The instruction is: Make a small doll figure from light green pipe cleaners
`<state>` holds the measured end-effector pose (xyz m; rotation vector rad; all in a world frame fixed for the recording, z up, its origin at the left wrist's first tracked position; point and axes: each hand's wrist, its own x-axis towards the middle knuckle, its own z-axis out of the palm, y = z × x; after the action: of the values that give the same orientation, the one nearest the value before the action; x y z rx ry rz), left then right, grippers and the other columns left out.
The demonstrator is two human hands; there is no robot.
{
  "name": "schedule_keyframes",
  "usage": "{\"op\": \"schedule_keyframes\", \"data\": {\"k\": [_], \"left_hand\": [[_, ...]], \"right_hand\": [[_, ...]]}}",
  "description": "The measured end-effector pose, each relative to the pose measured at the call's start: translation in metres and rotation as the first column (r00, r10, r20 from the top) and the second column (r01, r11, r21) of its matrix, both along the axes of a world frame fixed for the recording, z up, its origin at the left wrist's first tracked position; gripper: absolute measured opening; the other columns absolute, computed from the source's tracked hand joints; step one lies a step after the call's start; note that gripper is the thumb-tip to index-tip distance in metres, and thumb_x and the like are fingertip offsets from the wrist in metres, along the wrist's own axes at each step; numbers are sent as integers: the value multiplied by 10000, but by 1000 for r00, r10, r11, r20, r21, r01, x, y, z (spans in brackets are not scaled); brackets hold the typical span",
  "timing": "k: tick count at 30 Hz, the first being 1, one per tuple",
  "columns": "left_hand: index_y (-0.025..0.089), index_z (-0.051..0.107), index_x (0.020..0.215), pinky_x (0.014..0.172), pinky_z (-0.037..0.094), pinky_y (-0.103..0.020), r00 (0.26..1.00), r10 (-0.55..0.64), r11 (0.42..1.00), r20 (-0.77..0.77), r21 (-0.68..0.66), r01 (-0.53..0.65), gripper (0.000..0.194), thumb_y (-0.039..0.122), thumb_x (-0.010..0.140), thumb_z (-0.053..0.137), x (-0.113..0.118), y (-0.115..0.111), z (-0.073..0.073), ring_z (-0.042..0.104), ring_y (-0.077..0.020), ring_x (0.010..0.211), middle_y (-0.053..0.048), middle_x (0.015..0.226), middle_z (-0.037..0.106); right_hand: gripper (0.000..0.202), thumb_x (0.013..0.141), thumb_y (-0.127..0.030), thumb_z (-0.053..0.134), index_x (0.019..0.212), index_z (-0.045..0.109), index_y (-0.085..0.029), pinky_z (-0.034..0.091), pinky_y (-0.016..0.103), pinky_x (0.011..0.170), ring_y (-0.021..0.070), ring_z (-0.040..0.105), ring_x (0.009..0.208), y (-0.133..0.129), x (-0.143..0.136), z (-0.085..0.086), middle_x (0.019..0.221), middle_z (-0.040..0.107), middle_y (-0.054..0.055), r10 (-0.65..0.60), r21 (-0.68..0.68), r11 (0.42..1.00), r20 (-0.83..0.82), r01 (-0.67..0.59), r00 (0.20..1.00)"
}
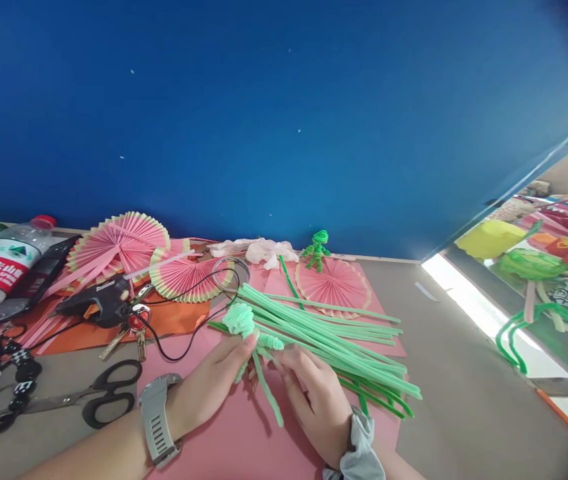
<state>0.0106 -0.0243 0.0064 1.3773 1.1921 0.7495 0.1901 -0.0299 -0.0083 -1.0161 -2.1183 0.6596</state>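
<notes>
Light green pipe cleaners are twisted into a small figure [239, 320] with a coiled, rounded top. My left hand [219, 373], with a grey watch at the wrist, closes its fingers around the figure's middle. A tightly coiled piece sticks out to the right, and a loose pipe cleaner strand [268, 393] hangs down. My right hand [314, 397], with a grey scrunchie at the wrist, pinches the figure's pipe cleaner near the coiled end. Just behind both hands lies a bundle of loose green pipe cleaners [324, 333] on pink paper [234, 433].
A finished darker green figure [319, 250] stands at the back by the blue panel [274, 133]. Pink pleated paper fans [124, 247], a glue gun [99, 300], keys [139, 327], black scissors [109, 393], a bead string [19, 393] and a water bottle [4, 267] lie left.
</notes>
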Motion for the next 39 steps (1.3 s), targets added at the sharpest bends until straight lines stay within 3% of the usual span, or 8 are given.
{"op": "schedule_keyframes", "data": {"k": [10,14,17,20,25,32,39], "left_hand": [[165,582,729,621,427,-220,999,-41,999,28,-4,41,380,454,849,366,4,2,-2,492,-135,640,18,611,526],[170,620,891,789,429,-253,998,-5,1000,56,5,4,301,393,846,423,2,4,0,539,-170,818,-8,818,625],[206,625,994,911,386,-291,996,-6,1000,89,22,4,270,339,842,445,2,3,5,526,-204,972,-10,950,642],[231,606,1064,958,366,-317,990,-21,998,138,58,13,285,306,848,436,5,2,8,509,-216,1045,-7,1000,643],[249,587,1098,963,367,-315,992,-18,999,124,48,13,292,299,856,432,6,-2,4,510,-209,1051,6,1057,623],[219,575,1060,934,374,-280,1000,-26,995,15,95,25,263,296,874,405,5,-10,-4,504,-183,1007,-12,1038,612],[179,563,884,809,421,-226,983,-171,961,-67,211,181,204,218,885,363,3,-12,-4,535,-133,804,-8,830,600]], "right_hand": [[150,866,-113,372,921,450,-230,424,243,673,139,540,744,-1,-1,-4,802,563,14,-69,-58,996,3,69,998],[141,865,-177,429,992,411,-233,417,238,687,142,565,780,-2,0,0,865,581,16,-141,-31,989,57,143,988],[71,881,-203,376,925,430,-221,401,245,640,146,551,712,-1,2,4,809,576,19,-59,-9,998,161,61,985],[125,895,-227,326,812,419,-213,375,244,585,144,519,635,0,1,6,728,551,17,-1,-2,1000,260,2,966],[105,894,-235,309,814,374,-216,335,246,545,155,480,580,-2,-3,5,669,518,5,-18,41,999,351,4,936],[153,919,-273,248,823,357,-223,322,227,548,134,456,555,-4,-4,5,674,502,-13,112,-140,987,206,-84,972],[234,926,-340,237,758,347,-220,304,221,517,116,393,522,0,-5,2,618,430,-30,243,-114,964,17,-239,970]]}}
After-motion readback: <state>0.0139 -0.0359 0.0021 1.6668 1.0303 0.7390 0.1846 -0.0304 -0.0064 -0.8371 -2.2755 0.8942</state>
